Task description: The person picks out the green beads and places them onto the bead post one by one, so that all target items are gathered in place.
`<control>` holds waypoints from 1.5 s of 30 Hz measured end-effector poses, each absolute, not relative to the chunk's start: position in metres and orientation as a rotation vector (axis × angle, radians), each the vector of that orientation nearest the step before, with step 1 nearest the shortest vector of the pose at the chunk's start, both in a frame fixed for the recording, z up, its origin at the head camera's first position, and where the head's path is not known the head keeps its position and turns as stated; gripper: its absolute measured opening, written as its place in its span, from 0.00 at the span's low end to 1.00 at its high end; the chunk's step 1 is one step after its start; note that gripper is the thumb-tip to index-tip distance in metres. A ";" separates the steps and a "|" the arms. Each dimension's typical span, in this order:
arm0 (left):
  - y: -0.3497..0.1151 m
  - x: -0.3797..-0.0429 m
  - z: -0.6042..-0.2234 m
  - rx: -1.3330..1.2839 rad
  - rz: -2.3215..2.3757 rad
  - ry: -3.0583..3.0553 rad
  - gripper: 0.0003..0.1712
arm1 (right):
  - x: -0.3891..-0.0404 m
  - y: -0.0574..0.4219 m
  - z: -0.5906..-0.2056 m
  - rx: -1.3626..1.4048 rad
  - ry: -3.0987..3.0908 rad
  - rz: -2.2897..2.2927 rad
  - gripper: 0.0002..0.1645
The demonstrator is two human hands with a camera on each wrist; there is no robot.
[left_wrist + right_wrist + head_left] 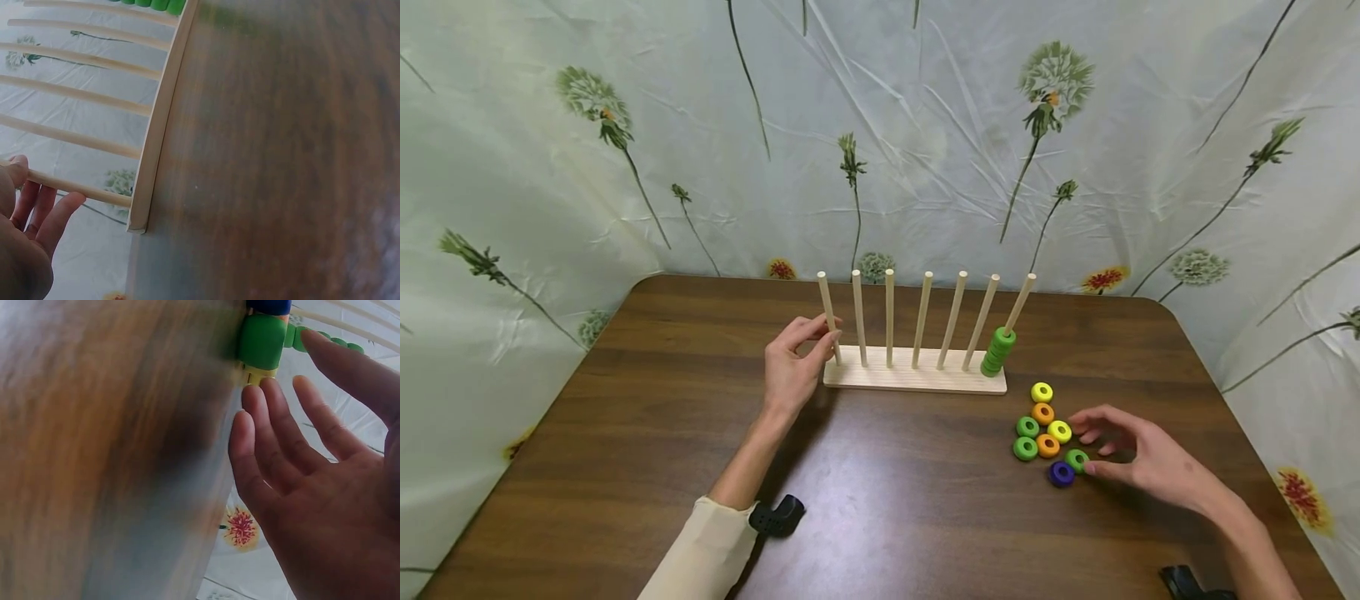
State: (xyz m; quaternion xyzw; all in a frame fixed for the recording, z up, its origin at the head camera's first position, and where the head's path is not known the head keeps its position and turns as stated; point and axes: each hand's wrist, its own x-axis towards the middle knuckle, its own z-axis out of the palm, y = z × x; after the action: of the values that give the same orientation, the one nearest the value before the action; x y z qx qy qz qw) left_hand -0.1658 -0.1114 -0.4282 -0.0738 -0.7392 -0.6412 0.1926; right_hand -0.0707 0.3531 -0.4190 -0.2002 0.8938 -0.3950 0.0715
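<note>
Head view: left hand (pixel 796 364) pinches the leftmost peg (pixel 825 293), seemingly steadying the rack (pixel 910 381); right hand (pixel 1159 460), unclenched, hovers by a green ring (pixel 1071 461).

The brown wood-grained surface (pixel 880 500) carries a pale wooden stand (pixel 895 380) with upright pegs. Eight small rings (pixel 1041 452), yellow, orange, green and blue, lie clustered near its right end.

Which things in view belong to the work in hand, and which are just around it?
In use:
wooden peg stand
stacked green rings
loose green rings
yellow rings
orange rings
dark blue ring

Only surroundings:
wood-grain table
dandelion-print backdrop
black wrist straps
</note>
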 end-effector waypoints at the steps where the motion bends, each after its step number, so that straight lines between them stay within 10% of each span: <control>1: -0.111 -0.166 -0.428 -0.206 -1.801 -2.076 0.13 | -0.071 0.354 -0.420 -0.603 2.675 -1.187 0.31; 45: -0.111 -0.165 -0.428 -0.224 -1.786 -2.066 0.12 | -0.080 0.344 -0.405 -0.534 2.720 -1.231 0.23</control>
State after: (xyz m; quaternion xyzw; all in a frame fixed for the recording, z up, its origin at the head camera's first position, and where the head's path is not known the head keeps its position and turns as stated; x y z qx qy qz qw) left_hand -0.1653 -0.1111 -0.4283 -0.0801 -0.7387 -0.6388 0.1995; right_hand -0.0800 0.3441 -0.4046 -0.1759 0.8954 -0.4054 0.0543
